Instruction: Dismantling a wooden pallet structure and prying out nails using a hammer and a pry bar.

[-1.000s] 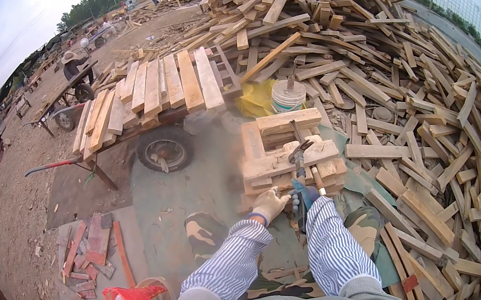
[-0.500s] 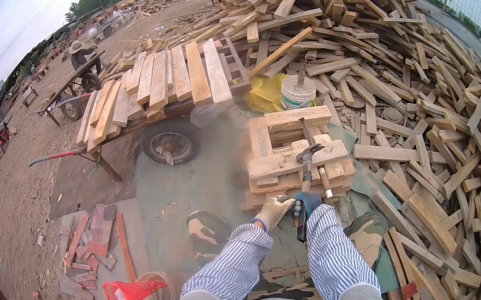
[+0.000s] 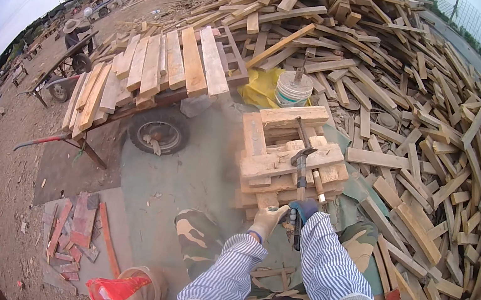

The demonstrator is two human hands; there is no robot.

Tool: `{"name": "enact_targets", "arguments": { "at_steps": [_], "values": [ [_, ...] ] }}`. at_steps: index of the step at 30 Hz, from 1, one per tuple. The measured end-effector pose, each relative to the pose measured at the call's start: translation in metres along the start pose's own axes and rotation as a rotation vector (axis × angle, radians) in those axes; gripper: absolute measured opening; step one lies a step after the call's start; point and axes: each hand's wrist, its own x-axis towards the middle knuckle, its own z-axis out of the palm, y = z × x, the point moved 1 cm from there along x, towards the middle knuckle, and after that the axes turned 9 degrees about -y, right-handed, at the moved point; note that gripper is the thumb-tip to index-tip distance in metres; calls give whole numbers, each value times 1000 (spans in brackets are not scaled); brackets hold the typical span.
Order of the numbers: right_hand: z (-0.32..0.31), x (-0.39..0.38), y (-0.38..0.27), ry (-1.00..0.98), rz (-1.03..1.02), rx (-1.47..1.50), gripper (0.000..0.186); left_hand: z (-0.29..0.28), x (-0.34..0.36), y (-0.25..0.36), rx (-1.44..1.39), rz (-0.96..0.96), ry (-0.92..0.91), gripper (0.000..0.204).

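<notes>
My right hand (image 3: 305,209), in a blue glove, is closed round the dark handle of a hammer (image 3: 302,172). The hammer's head lies over a low stack of wooden blocks (image 3: 263,165) in front of me. Close beside it, my left hand (image 3: 267,223) wears a pale glove. Its fingers are pinched near the lower front of the stack, and what they hold, if anything, is too small to name. A thin dark metal rod (image 3: 302,130) reaches back from the hammer's head across the blocks. Right of the hammer sits a round wooden handle (image 3: 319,187).
A wheeled cart (image 3: 157,136) loaded with planks (image 3: 166,64) stands at left. A white bucket (image 3: 293,90) and yellow sheet (image 3: 258,89) lie beyond the stack. A huge lumber pile (image 3: 387,73) rises behind and right. Near left are a red-and-white bag (image 3: 117,295) and reddish scraps (image 3: 84,219).
The view has shifted slightly, so most of the scene sits a little further left. Both hands stay close together at the stack, the right still on the hammer.
</notes>
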Motion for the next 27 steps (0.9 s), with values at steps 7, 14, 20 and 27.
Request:
{"name": "enact_targets", "arguments": {
  "at_steps": [7, 14, 20, 27],
  "values": [
    [16, 0, 2, -140, 24, -9, 11, -16, 13, -41, 490, 154, -117, 40],
    [12, 30, 7, -63, 18, -136, 13, -15, 7, 0, 642, 154, -163, 28],
    [23, 23, 5, -63, 38, -144, 10, -26, -18, 8, 932, 238, -138, 30],
    [17, 6, -10, -2, 58, -246, 9, -58, -39, 8, -163, 88, 90, 31]
  ]
}}
